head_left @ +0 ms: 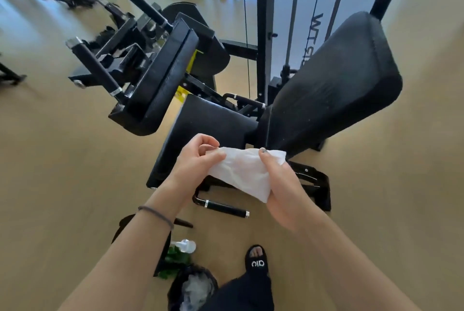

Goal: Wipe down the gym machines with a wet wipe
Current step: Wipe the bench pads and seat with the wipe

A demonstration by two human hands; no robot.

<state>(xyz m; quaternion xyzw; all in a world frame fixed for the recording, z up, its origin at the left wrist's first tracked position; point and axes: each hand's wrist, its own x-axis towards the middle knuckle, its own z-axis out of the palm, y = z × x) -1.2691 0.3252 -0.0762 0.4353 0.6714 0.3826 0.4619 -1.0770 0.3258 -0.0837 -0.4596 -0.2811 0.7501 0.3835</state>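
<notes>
Both hands up in mid-air over the front of the machine, sharing one wet wipe (pixel 244 172): left hand (pixel 198 160) pinching its upper left edge between curled fingers and thumb, right hand (pixel 281 185) gripping the opposite side, thumb on top, sheet bunched and sagging between them. Not yet touching any pad. Directly beyond, black seat pad (pixel 208 125), with the large back pad (pixel 334 80) tilted up to the right and the chest pad (pixel 160 77) with its two handles (pixel 98 67) off to the left. Low grab handle (pixel 221 206) near the floor just under the hands. Further down, a lined bin (pixel 193 288) with crumpled white material inside, a clear bottle (pixel 185 245) and something green beside it, and a sandalled foot (pixel 257 259) on the tan floor (pixel 62 172). Likely risks from here: wipe tearing if pulled apart too hard while unfolding; a loose corner slipping from the left pinch and dropping to the floor, dirtying it; wiping with it bunched, leaving streaks or missed areas on the wide back pad; stepping forward onto the low handle.
</notes>
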